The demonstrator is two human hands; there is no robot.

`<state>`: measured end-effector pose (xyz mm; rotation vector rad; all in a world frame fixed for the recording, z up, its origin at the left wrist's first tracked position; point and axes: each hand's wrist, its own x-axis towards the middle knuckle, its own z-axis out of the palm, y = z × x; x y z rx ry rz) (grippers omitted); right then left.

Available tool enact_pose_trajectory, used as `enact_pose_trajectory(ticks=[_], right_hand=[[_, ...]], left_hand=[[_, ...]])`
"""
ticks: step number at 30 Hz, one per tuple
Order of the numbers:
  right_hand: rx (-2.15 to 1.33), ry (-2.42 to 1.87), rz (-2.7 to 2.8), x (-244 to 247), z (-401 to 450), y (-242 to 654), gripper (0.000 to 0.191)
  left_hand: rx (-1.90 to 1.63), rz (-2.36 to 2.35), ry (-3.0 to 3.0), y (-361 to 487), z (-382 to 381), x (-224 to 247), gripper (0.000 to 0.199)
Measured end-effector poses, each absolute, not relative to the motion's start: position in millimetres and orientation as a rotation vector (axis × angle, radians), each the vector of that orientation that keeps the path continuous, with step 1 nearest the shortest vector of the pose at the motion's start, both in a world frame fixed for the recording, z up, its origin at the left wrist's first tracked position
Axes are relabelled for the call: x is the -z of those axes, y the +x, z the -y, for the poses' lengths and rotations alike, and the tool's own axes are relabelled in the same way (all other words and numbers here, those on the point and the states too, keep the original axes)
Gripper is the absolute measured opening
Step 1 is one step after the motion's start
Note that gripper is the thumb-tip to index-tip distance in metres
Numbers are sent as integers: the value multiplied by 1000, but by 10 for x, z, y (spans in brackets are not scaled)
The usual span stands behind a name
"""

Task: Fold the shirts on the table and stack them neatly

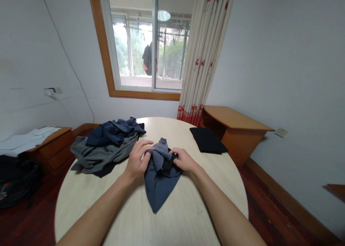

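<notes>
Where both hands (137, 159) (185, 160) pinch bluish cloth (161, 186), folds (160, 152) crumple; pointed end (155, 204) on round, grained table (185, 210).

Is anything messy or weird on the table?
Nothing looks spilled. The clothes pile on the left is rumpled, and the blue-grey cloth in the middle is bunched, unlike the flat black cloth.

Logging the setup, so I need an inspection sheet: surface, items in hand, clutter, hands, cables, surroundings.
Surface: round pale table, wood-grained.
Items in hand: blue-grey garment, bunched at the far end, tapering to a point nearer the wearer.
Clutter: heap of grey and navy clothes at left; folded black cloth at right.
Hands: left hand and right hand both hold the garment.
Cables: thin cable down the left wall.
Surroundings: window, curtain, wooden desk.
</notes>
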<state>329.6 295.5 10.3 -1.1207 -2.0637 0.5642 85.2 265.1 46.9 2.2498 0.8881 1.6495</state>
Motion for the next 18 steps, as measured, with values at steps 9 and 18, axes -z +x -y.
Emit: enact_pose_trajectory(ticks=[9,18], right_hand=[[-981,-1036,1740,-294,-2861,3351,19],[-855,-864,1119,-433,-2983,3718,22]], left_hand=[[-981,-962,2157,843,-2865,-144,55],[-1521,-922,1437,686,-2978,-388,27]])
